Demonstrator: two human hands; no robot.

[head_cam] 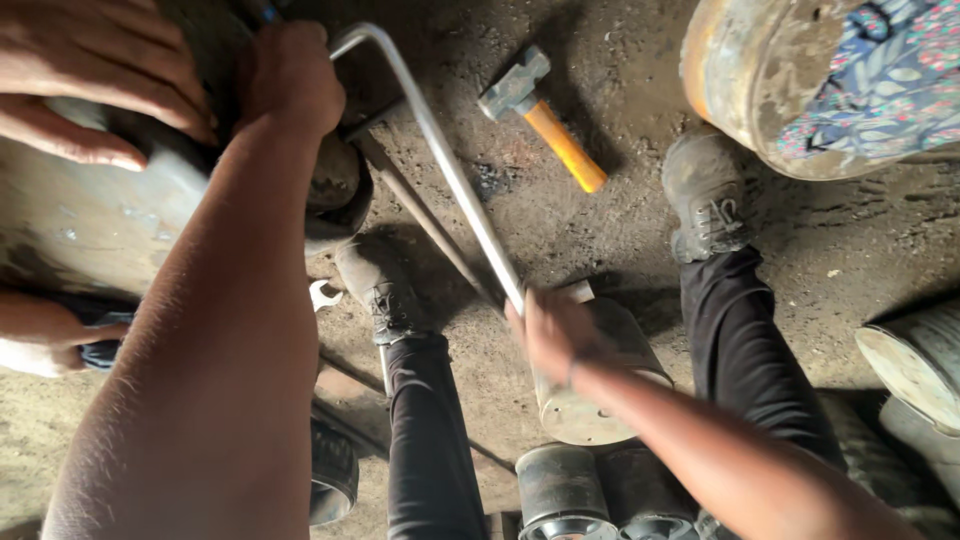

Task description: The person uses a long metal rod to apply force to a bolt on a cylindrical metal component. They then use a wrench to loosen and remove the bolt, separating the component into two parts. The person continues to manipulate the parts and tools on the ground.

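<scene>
hammer (545,115) with an orange handle lay on the dirt floor (620,230) | small open-end spanner (323,294) sat near the left boot (385,295) | rusty drum (770,80) with floral cloth (880,80) on it, top right | metal cylinders (560,490) stood bunched at the bottom

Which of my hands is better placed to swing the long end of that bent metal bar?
The right hand, probably. It already grips the free lower end of the bent metal bar, with open ground around it. The left hand is up at the bar's bend, against the big round metal part.
</scene>
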